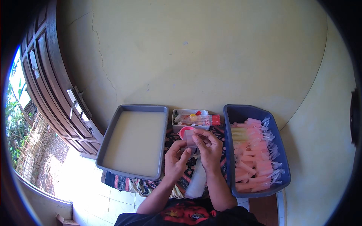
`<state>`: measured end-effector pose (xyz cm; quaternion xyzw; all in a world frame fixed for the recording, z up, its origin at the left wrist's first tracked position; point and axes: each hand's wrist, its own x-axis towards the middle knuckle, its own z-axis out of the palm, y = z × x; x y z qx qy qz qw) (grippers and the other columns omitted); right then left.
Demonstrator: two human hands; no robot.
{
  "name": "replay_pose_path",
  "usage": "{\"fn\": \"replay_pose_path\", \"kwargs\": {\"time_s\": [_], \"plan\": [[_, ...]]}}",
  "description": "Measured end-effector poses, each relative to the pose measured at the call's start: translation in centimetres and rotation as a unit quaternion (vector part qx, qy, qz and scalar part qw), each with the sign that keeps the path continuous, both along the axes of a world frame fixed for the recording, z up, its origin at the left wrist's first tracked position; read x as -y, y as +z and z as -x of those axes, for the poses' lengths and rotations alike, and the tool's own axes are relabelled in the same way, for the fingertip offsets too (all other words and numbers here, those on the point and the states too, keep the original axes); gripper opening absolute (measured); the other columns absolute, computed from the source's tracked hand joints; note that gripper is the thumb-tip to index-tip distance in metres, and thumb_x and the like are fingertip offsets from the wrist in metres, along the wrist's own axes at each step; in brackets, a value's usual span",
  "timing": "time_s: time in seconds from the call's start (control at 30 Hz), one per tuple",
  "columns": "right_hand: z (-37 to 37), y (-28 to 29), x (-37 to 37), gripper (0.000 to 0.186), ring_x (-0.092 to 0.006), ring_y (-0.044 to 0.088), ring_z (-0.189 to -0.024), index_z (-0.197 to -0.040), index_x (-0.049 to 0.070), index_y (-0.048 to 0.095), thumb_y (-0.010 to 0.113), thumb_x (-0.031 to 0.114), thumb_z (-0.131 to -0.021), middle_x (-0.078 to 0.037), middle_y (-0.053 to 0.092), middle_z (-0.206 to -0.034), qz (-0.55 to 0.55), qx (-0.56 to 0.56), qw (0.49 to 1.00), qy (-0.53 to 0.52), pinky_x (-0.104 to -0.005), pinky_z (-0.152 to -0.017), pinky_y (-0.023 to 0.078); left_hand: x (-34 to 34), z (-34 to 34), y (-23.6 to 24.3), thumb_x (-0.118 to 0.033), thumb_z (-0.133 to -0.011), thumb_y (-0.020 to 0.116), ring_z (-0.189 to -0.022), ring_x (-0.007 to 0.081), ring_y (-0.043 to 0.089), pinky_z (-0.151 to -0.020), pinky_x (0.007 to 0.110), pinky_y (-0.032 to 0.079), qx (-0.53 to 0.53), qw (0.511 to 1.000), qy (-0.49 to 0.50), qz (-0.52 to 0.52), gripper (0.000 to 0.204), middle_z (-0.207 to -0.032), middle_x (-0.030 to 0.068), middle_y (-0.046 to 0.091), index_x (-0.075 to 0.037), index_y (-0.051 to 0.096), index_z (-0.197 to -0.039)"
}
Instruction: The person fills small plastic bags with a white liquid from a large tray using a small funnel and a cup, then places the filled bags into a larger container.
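Pinched between the fingers of my left hand [176,161] and my right hand [209,151] is a small, clear plastic bag [191,138], held upright in front of my body. Just behind it is a round pink plastic piece [182,133], partly hidden by the bag and fingers. Below my hands, a long stack of clear plastic bags [194,182] lies on a dark patterned cloth [176,180].
A grey tray [100,158] of milky liquid stands left; a blue-grey bin [281,147] of pink and pale-yellow bagged tubes stands right. A white box [177,122] of small items sits at the back, against the wall. An open wooden door [52,75] is at the left.
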<state>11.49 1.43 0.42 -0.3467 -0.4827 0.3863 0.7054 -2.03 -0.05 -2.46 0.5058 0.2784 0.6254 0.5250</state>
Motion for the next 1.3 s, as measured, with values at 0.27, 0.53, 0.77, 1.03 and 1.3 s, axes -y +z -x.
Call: {"fn": "replay_pose_path", "kwargs": {"time_s": [0.27,0.53,0.77,1.03,1.3], "plan": [[0.0,0.5,-0.5,0.022,-0.0116,0.074,-0.098,-0.121,-0.006,0.077,0.079,0.006,-0.103,-0.011,0.08,-0.112,0.002,-0.016,0.999,-0.036,-0.0266,-0.091,0.059,-0.5,-0.2,1.4,-0.004,-0.105,0.075,-0.101,0.0108,0.071,-0.093,0.026,0.056,-0.117,0.991,0.063,-0.02,0.018,-0.109,0.0063,0.077,0.006,0.074,-0.12],[-0.4,1.2,-0.8,0.021,-0.0112,0.071,-0.094,-0.118,-0.005,0.076,0.081,0.006,-0.101,-0.008,0.078,-0.103,0.019,-0.024,0.998,-0.053,-0.026,-0.089,0.057,0.7,-0.3,-0.5,-0.002,-0.104,0.076,-0.098,0.0099,0.071,-0.088,0.025,0.057,-0.094,0.994,0.061,-0.015,0.016,-0.108,0.0066,0.078,0.006,0.076,-0.118],[-1.1,0.7,1.4,0.026,-0.0131,0.073,-0.097,-0.121,-0.001,0.078,0.066,0.019,-0.112,-0.007,0.08,-0.103,-0.022,0.119,0.991,-0.064,-0.0312,-0.087,0.058,0.1,-0.5,4.2,-0.007,-0.102,0.08,-0.096,0.0086,0.07,-0.084,0.024,0.056,-0.015,0.994,0.101,-0.044,0.019,-0.104,0.0074,0.079,0.006,0.079,-0.116],[-1.3,1.1,3.2,0.019,-0.0181,0.08,-0.086,-0.116,-0.001,0.079,0.075,0.011,-0.102,-0.015,0.083,-0.097,-0.051,0.273,0.96,-0.048,-0.032,-0.077,0.06,-1.8,-0.6,6.4,-0.009,-0.105,0.078,-0.097,0.0107,0.072,-0.086,0.024,0.057,-0.01,0.992,0.127,-0.014,0.022,-0.108,0.0088,0.079,0.007,0.077,-0.12],[-0.4,2.5,2.1,0.015,-0.0052,0.071,-0.075,-0.115,-0.001,0.08,0.076,0.011,-0.105,-0.004,0.08,-0.088,0.024,0.087,0.993,-0.078,-0.0231,-0.067,0.055,-0.5,0.8,2.5,-0.017,-0.107,0.076,-0.103,0.0087,0.07,-0.087,0.025,0.055,0.052,0.994,-0.084,0.046,0.034,-0.117,0.0063,0.078,0.005,0.069,-0.133]]}}
